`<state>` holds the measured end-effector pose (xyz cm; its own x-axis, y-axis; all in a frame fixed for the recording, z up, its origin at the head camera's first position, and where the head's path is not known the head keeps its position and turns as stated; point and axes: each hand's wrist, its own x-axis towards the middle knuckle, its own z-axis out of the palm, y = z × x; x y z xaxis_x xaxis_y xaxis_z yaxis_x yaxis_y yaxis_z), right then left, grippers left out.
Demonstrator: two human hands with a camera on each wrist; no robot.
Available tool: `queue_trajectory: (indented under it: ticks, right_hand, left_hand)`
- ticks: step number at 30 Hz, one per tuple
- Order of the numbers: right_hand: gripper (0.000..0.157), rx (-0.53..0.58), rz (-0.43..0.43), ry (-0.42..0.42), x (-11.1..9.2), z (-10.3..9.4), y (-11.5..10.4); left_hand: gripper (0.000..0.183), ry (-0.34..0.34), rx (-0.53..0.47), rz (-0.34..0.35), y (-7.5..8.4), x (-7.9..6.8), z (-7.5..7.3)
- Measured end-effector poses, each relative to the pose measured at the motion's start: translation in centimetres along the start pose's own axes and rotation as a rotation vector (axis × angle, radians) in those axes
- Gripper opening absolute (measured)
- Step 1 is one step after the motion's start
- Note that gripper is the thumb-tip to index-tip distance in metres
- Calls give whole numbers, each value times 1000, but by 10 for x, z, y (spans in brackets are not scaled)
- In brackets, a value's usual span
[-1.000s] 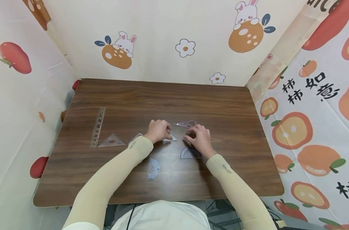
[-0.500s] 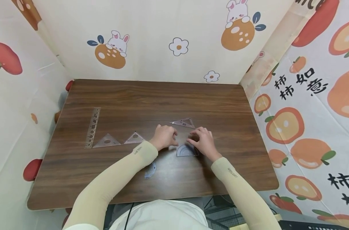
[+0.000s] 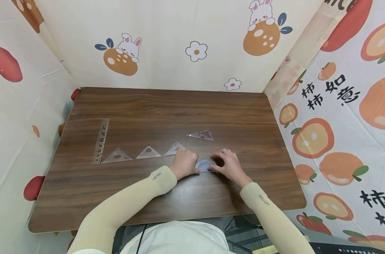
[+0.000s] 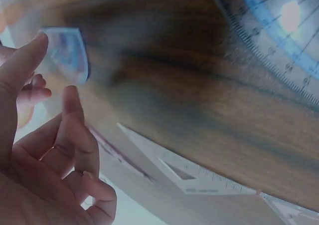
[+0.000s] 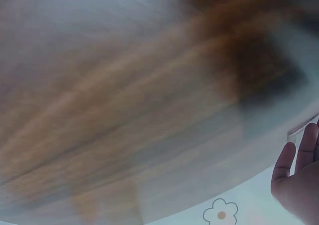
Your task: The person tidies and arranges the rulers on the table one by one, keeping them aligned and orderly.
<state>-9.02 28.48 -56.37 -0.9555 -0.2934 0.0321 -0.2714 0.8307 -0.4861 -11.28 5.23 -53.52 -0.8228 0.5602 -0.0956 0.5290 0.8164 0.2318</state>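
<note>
A clear blue-tinted protractor (image 3: 205, 164) lies flat on the table between the two hands. My left hand (image 3: 185, 164) is at its left end, thumb tip close to the rim; in the left wrist view the fingers are loosely bent and apart, with the thumb overlapping the protractor (image 4: 67, 55). My right hand (image 3: 228, 165) is at the other end, its thumb over the protractor's right side and its fingers spread beyond. Just behind the left hand lies a clear set square (image 3: 174, 149), partly covered by the fingers. Another protractor (image 4: 279, 30) lies below the left wrist, hidden in the head view.
Leftward, a set square (image 3: 148, 152), a second set square (image 3: 117, 156) and a stencil ruler (image 3: 101, 141) line up on the wooden table (image 3: 141, 109). A pinkish set square (image 3: 202, 135) lies farther back. Printed cloth walls (image 3: 167, 46) border the table.
My left hand has let go of the third set square and moved nearer the body, to the protractor's left end. The right hand has shifted slightly toward the body. The head view has turned slightly.
</note>
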Motion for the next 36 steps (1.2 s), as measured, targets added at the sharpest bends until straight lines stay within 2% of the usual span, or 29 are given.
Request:
queue_trajectory:
  ticks: [13, 18, 23, 27, 36]
  right_hand:
    - [60, -71, 22, -64, -16, 9, 9]
    - [57, -89, -5, -26, -17, 13, 11]
    - [53, -77, -38, 11, -18, 14, 10]
    - [51, -61, -34, 14, -19, 16, 9]
    - [47, -15, -14, 13, -20, 19, 12]
  left_hand:
    - [49, 0, 80, -9, 3, -3, 12]
    - [46, -5, 81, -14, 3, -3, 15]
    - [42, 20, 46, -8, 3, -3, 17]
    - [40, 47, -7, -20, 2, -3, 19]
    - [48, 58, -118, -48, 3, -4, 21]
